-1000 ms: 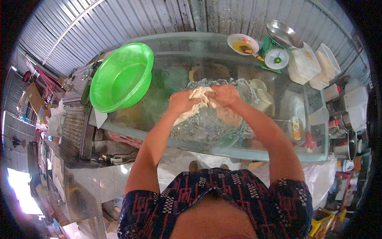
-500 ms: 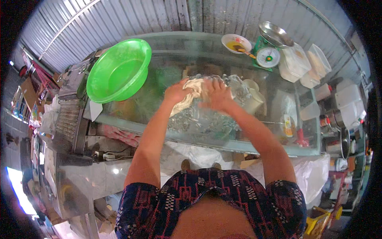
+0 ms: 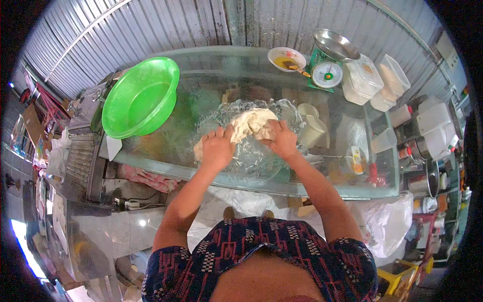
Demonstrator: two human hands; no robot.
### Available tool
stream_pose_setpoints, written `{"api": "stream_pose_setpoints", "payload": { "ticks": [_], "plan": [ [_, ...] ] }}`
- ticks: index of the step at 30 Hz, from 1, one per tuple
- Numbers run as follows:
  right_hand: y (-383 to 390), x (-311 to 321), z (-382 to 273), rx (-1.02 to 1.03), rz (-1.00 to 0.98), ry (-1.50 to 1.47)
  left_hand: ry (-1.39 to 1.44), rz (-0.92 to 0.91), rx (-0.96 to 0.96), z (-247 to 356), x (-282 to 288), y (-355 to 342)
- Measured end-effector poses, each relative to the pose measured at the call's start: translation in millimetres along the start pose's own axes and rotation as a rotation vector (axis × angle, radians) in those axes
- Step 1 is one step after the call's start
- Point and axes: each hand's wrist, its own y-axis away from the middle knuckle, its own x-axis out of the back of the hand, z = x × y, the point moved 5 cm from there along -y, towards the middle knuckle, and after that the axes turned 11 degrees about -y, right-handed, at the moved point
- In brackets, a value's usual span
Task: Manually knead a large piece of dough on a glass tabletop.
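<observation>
A pale, lumpy mass of dough (image 3: 251, 119) lies on a glass-topped table (image 3: 201, 60), amid white smears of flour and dough. My left hand (image 3: 218, 147) grips its left side, fingers curled over it, and a bit of dough sticks out beyond the fingers. At the right end, my right hand (image 3: 280, 140) has its fingers bent into the dough, and some fingertips are hidden. A fold shows in the dough between my hands.
A large green basin (image 3: 141, 98) stands at the table's left. Along the far right are a bowl with yellow liquid and a brush (image 3: 287, 59), a dial scale (image 3: 327, 74) with a metal pan, and plastic tubs (image 3: 362, 79). Pale cups (image 3: 313, 130) show beneath the glass.
My right hand, spread flat and blurred on the dough before, is now curled into its right end. My left hand has come nearer me. The dough is stretched wider; the whole view has shifted slightly.
</observation>
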Motion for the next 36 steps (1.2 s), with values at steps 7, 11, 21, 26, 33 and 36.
{"api": "stream_pose_setpoints", "payload": {
  "ticks": [7,11,21,26,33,36],
  "plan": [
    [-61,-10,79,-0.280,-0.324,-0.711,0.565,-0.039,0.194,-15,39,-12],
    [-78,-22,95,-0.599,-0.330,-1.037,0.437,-0.427,0.158,0,33,-35],
    [-44,9,45,-0.146,-0.378,-0.149,-0.056,-0.377,-0.358,75,-17,-125],
    [-38,13,6,-0.019,-0.521,0.179,0.103,-0.470,-0.486,81,-44,-137],
    [-18,11,13,0.109,-0.170,0.253,0.163,-0.346,-0.337,80,-20,-132],
    [-17,12,30,0.230,-0.147,0.198,0.158,-0.320,-0.314,83,-24,-125]
  ]
}}
